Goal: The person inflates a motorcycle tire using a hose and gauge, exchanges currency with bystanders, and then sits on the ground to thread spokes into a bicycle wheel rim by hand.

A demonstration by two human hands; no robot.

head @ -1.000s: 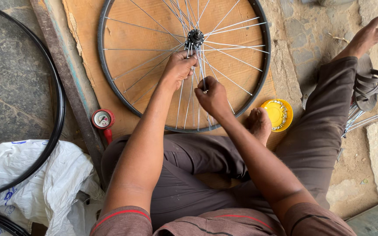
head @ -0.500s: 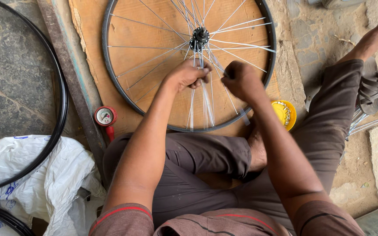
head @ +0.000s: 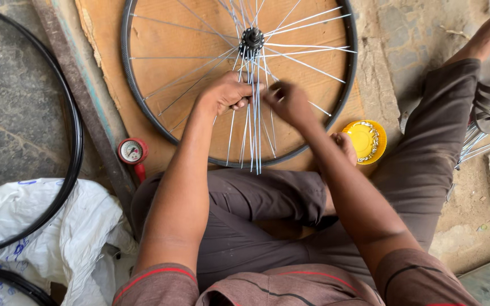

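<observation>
- We sit cross-legged with the bicycle wheel rim (head: 143,102) lying flat on a wooden board (head: 160,34) before us.
- Our left hand (head: 226,92) is pinched shut on a bundle of loose spokes (head: 252,136) hanging from the hub (head: 251,39).
- Our right hand (head: 288,103) closes its fingertips on one spoke beside them.
- Some spokes already reach the rim; the bundle remains unlaced, so we judge the lacing partly done.
- A yellow dish (head: 365,139) of small parts sits near.

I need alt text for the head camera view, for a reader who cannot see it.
Seen from above, a seated person's left hand and right hand grip a bundle of loose spokes hanging from the hub of a bicycle wheel rim on a wooden board. A yellow dish and red pressure gauge lie nearby.
</observation>
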